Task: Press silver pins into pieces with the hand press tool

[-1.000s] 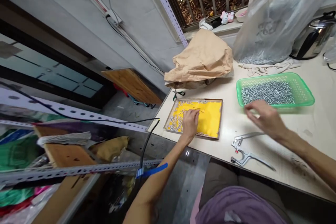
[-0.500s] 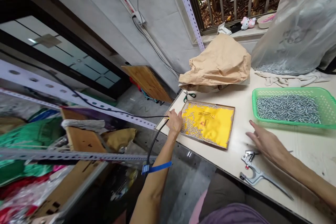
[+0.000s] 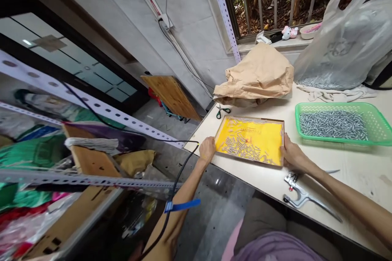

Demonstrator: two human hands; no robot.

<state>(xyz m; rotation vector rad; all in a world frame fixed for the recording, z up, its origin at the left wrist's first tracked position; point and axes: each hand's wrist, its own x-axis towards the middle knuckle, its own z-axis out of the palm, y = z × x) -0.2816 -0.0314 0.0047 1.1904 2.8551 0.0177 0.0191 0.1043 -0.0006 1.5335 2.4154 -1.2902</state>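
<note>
A pale, flat-topped table (image 3: 367,171) carries all items noted. At its back stands a translucent grey plastic bag (image 3: 339,55); left of this, a crumpled brown paper bag (image 3: 260,73). A green perforated plastic basket (image 3: 333,141) sits right of a shallow, rectangular, yellow-bottomed tray (image 3: 271,132), which lies near the front edge. Silver metal hand pliers (image 3: 301,197) rest nearby. The right hand (image 3: 292,153) grips the tray's right rim; the left hand's (image 3: 207,149) fingers are curled closed on its left. Small silver metal pins (image 3: 241,144) bunch toward the tray's near side.
</note>
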